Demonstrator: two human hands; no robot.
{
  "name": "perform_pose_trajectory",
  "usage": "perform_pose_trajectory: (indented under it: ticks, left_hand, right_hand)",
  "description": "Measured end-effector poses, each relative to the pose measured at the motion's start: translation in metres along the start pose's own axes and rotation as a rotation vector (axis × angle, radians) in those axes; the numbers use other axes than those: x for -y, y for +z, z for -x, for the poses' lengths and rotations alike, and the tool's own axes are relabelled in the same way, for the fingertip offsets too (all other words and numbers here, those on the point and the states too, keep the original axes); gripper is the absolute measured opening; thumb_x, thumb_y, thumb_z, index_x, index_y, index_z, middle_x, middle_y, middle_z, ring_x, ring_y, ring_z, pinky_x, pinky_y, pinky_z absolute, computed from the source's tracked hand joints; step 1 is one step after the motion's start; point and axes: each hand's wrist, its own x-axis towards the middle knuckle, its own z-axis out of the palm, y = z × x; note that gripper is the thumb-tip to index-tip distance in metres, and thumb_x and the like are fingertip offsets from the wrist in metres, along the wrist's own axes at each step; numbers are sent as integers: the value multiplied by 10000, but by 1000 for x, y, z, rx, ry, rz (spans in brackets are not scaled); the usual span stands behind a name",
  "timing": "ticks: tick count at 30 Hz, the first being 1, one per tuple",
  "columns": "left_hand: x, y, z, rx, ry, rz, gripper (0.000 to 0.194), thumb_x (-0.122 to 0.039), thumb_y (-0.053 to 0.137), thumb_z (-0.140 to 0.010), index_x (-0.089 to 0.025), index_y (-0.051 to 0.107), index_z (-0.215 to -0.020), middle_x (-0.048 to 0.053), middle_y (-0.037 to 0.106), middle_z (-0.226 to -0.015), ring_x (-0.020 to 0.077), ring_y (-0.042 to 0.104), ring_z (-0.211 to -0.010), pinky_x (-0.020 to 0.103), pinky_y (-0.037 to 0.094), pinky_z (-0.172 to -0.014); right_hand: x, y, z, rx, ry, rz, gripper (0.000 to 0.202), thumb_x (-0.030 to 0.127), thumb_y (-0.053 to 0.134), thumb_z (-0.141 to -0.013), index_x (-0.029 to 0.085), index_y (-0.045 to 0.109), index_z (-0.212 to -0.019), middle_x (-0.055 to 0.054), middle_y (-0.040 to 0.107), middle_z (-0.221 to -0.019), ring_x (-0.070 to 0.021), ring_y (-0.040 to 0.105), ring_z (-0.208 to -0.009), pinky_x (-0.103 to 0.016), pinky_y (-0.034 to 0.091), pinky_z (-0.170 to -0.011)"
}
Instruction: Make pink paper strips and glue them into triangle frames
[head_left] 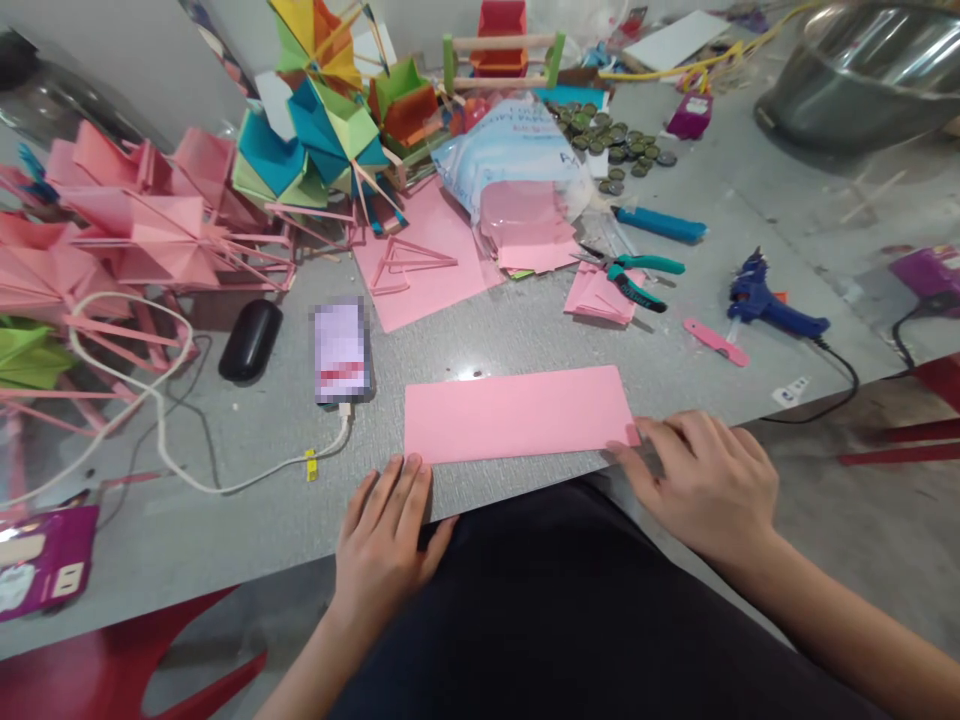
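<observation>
A long pink strip of paper, perhaps folded, lies flat near the table's front edge. My left hand rests at its lower left corner, fingers stretched out and fingertips on the paper's edge and the table. At the opposite end, my right hand pinches the lower right corner between thumb and forefinger. Beyond the strip lie a small stack of pink paper pieces and teal-handled pliers. A pink folding cutter and a blue glue gun sit to the right.
Pink folded-paper lanterns crowd the left side. A phone on a white cable, a black case, a copy-paper bag, several bottle caps and a metal bowl stand around. Red stools are below the edge.
</observation>
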Motion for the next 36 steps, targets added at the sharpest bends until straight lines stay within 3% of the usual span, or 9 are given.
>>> perform_pose_trajectory:
  ticks: [5, 8, 12, 17, 24, 27, 30, 33, 36]
  left_hand:
    - [3, -5, -5, -30, -82, 141, 703, -335, 729, -964, -195, 447, -1592, 183, 763, -1297, 368, 736, -1199, 514, 598, -1003]
    - [6, -6, -8, -57, -246, 215, 576, -332, 696, -978, -235, 512, -1515, 166, 742, -1289, 347, 726, -1195, 511, 604, -996]
    - [9, -5, -16, -19, -474, 239, 444, -380, 646, -1005, -238, 569, -1419, 152, 748, -1259, 360, 712, -1194, 568, 579, -1007]
    - [6, -4, -32, -11, -690, 418, 500, -429, 672, -984, -217, 536, -1417, 121, 756, -1170, 337, 708, -1172, 594, 548, -1043]
    - [9, -2, -58, -167, -949, 847, 452, -318, 742, -890, -221, 551, -1287, 13, 637, -969, 193, 721, -939, 405, 621, -925]
    - [11, -2, -67, -221, -1068, 1005, 534, -249, 794, -822, -233, 545, -1294, -13, 587, -1000, 131, 695, -827, 326, 619, -830]
    - [11, -6, -75, -234, -1091, 1228, 680, -198, 847, -783, -248, 518, -1377, 1, 638, -1052, 115, 696, -823, 265, 599, -762]
    - [15, -15, -88, -306, -1006, 1413, 658, -190, 877, -792, -257, 561, -1366, -5, 699, -980, 113, 694, -818, 221, 580, -734]
    - [27, -28, -113, -472, -964, 1532, 565, -182, 912, -764, -266, 654, -1258, -25, 711, -940, 84, 671, -750, 185, 563, -704]
  right_hand:
    - [26, 16, -37, 86, -191, -350, 413, 508, 572, -1046, 217, 686, -1315, -179, 680, -1349, -362, 608, -1255, -491, 476, -1010]
    - [29, 22, -62, 159, -152, -331, 541, 565, 555, -1034, 199, 601, -1430, -211, 621, -1457, -405, 550, -1329, -539, 451, -1036]
    - [22, 26, -82, 281, -108, -220, 648, 624, 607, -977, 175, 570, -1443, -208, 676, -1334, -388, 610, -1156, -494, 444, -923]
    - [20, 27, -91, 353, -153, -182, 534, 663, 663, -920, 199, 668, -1183, -143, 696, -1122, -339, 613, -1022, -452, 406, -873]
    - [16, 32, -89, 286, -191, -239, 580, 675, 707, -893, 210, 660, -1237, -161, 654, -1241, -359, 582, -1094, -467, 420, -886]
    - [15, 36, -86, 291, -172, -275, 585, 675, 713, -890, 211, 663, -1242, -163, 659, -1254, -370, 591, -1109, -479, 444, -888]
    - [14, 37, -89, 289, -160, -378, 573, 640, 700, -906, 215, 654, -1287, -166, 674, -1307, -386, 605, -1180, -511, 469, -945]
    - [12, 29, -105, 283, -140, -559, 516, 508, 675, -949, 202, 636, -1363, -164, 713, -1323, -366, 645, -1218, -494, 498, -979]
    - [10, 7, -133, 394, -137, -758, 275, 373, 634, -982, 205, 725, -1180, -97, 796, -1024, -262, 726, -915, -370, 523, -783]
